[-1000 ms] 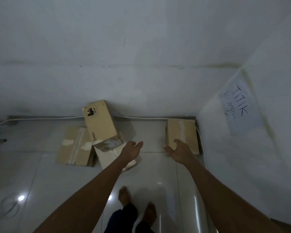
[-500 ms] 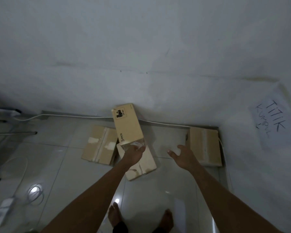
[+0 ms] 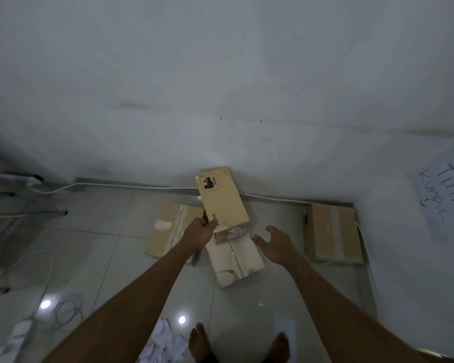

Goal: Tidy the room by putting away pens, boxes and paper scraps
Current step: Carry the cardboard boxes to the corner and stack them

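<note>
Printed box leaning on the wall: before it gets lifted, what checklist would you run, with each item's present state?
1. Grip: left hand holds the printed box at its left edge: ok.
2. Second grip: right hand open beside the box's lower end, not gripping: not ok.
3. Nothing lying on top of the box: ok.
4. Lower end rests on the pale box, which may shift: cannot tell.
5. Footing: white cloth beside the feet: not ok.
6. Weight: cannot tell.

tilted box (image 3: 222,197) on pale box (image 3: 235,260) | flat box (image 3: 168,229) left
</note>
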Available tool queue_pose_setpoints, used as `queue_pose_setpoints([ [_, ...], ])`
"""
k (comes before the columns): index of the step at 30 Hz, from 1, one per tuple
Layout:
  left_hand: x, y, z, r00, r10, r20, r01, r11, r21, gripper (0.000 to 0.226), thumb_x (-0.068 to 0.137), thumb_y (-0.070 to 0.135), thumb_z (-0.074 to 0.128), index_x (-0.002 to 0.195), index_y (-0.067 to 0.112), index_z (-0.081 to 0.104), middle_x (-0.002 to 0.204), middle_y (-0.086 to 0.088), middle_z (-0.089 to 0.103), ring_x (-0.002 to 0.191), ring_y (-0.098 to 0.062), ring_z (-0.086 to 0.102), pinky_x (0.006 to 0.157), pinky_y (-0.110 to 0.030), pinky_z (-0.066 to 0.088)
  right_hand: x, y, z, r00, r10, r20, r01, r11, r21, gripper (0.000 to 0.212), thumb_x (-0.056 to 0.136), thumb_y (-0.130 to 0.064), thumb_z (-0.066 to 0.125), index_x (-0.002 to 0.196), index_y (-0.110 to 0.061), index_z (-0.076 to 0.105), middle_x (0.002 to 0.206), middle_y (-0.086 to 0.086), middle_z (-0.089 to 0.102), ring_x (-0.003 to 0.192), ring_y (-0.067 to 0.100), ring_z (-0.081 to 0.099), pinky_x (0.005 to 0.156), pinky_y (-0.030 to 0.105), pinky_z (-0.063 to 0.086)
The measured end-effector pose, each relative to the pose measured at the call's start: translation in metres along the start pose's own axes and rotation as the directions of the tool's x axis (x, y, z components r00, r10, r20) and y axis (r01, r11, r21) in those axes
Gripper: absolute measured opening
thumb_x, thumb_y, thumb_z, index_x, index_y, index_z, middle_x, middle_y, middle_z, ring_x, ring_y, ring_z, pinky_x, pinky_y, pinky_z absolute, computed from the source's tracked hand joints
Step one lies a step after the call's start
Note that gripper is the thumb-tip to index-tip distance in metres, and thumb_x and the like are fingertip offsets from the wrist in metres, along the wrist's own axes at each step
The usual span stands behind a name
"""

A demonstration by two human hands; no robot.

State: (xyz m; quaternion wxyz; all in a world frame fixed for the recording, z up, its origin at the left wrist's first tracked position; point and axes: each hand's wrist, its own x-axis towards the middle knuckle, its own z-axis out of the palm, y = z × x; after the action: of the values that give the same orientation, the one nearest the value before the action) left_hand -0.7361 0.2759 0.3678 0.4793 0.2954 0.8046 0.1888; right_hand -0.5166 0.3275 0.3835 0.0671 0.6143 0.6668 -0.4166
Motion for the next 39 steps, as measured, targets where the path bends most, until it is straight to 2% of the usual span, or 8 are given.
queue_pose_setpoints([
  [2, 0.004, -0.006, -0.009, 1.0, -0.019, -0.009, 0.019, 1.0, 0.003, 0.061, 0.093, 0.05, 0.046, 0.125, -0.001, 0.053, 0.119, -0.016, 0.061, 0.107, -0.029, 0.058, 0.068, -0.027, 0.037, 0.003, -0.007, 0.003, 1.0, -0.005, -0.006, 0.005, 1.0, -0.008, 0.079, 0.089, -0.06, 0.049, 0.147, -0.009, 0.031, 0.152, 0.01, 0.034, 0.139, 0.026, 0.034, 0.112, 0.036, 0.029],
  [4, 0.004, -0.008, -0.018, 0.998, -0.057, -0.003, 0.057, 0.998, -0.012, 0.063, 0.094, 0.05, 0.046, 0.136, 0.003, 0.044, 0.135, -0.014, 0.052, 0.122, -0.029, 0.05, 0.085, -0.03, 0.037, 0.007, -0.014, 0.003, 1.0, -0.009, -0.016, 0.008, 1.0, -0.013, 0.08, 0.088, -0.06, 0.049, 0.147, -0.009, 0.031, 0.152, 0.01, 0.035, 0.139, 0.026, 0.034, 0.112, 0.036, 0.029],
  [9, 0.016, -0.009, -0.034, 0.997, -0.074, 0.012, 0.075, 0.996, -0.057, 0.074, 0.089, 0.059, 0.043, 0.133, -0.001, 0.047, 0.138, -0.017, 0.052, 0.124, -0.032, 0.05, 0.103, -0.039, 0.039, 0.024, -0.027, -0.001, 1.0, -0.016, 0.011, 0.017, 0.999, -0.028, 0.08, 0.089, -0.059, 0.049, 0.148, -0.009, 0.028, 0.154, 0.01, 0.03, 0.141, 0.026, 0.032, 0.114, 0.038, 0.029],
  [18, 0.054, 0.002, -0.045, 0.995, -0.088, -0.037, 0.084, 0.991, -0.106, 0.072, 0.089, 0.059, 0.04, 0.13, 0.002, 0.05, 0.131, -0.018, 0.056, 0.119, -0.032, 0.054, 0.103, -0.044, 0.041, 0.077, -0.037, -0.007, 0.998, -0.055, 0.017, 0.055, 0.997, -0.061, 0.081, 0.089, -0.059, 0.05, 0.146, -0.006, 0.032, 0.151, 0.013, 0.036, 0.137, 0.028, 0.037, 0.11, 0.038, 0.032],
  [25, 0.11, -0.014, -0.042, 0.991, -0.136, -0.018, 0.133, 0.983, -0.125, 0.078, 0.088, 0.06, 0.043, 0.128, -0.008, 0.047, 0.123, -0.027, 0.058, 0.115, -0.039, 0.057, 0.098, -0.047, 0.045, 0.136, -0.024, 0.0, 0.999, 0.026, 0.036, -0.024, 0.999, -0.046, 0.081, 0.089, -0.06, 0.049, 0.147, -0.008, 0.029, 0.153, 0.013, 0.032, 0.138, 0.03, 0.035, 0.112, 0.043, 0.032],
  [31, 0.186, -0.02, -0.029, 0.993, -0.103, -0.049, 0.095, 0.985, -0.143, 0.06, 0.096, 0.045, 0.048, 0.142, 0.008, 0.037, 0.145, -0.012, 0.043, 0.131, -0.028, 0.043, 0.102, -0.036, 0.037, 0.225, -0.022, 0.028, 0.998, 0.061, -0.021, -0.062, 0.996, -0.062, 0.08, 0.089, -0.059, 0.048, 0.146, -0.006, 0.03, 0.152, 0.015, 0.034, 0.137, 0.031, 0.036, 0.108, 0.039, 0.034],
  [36, 0.246, -0.025, -0.006, 0.996, -0.014, -0.083, -0.001, 0.984, -0.18, 0.035, 0.097, 0.026, 0.051, 0.126, 0.008, 0.053, 0.128, -0.006, 0.055, 0.104, -0.015, 0.05, 0.083, -0.024, 0.037, 0.292, -0.009, 0.061, 0.996, 0.084, -0.042, -0.085, 0.996, -0.026, 0.081, 0.089, -0.061, 0.047, 0.146, -0.007, 0.029, 0.151, 0.014, 0.034, 0.136, 0.03, 0.038, 0.107, 0.036, 0.034],
  [39, 0.281, -0.041, 0.01, 0.994, 0.017, -0.109, -0.036, 0.983, -0.179, 0.044, 0.095, 0.028, 0.054, 0.136, 0.01, 0.047, 0.14, -0.008, 0.048, 0.122, -0.023, 0.049, 0.096, -0.031, 0.04, 0.325, -0.002, 0.091, 0.992, 0.124, -0.027, -0.123, 0.992, 0.011, 0.082, 0.089, -0.061, 0.046, 0.147, -0.006, 0.029, 0.15, 0.016, 0.036, 0.135, 0.032, 0.039, 0.106, 0.037, 0.034],
])
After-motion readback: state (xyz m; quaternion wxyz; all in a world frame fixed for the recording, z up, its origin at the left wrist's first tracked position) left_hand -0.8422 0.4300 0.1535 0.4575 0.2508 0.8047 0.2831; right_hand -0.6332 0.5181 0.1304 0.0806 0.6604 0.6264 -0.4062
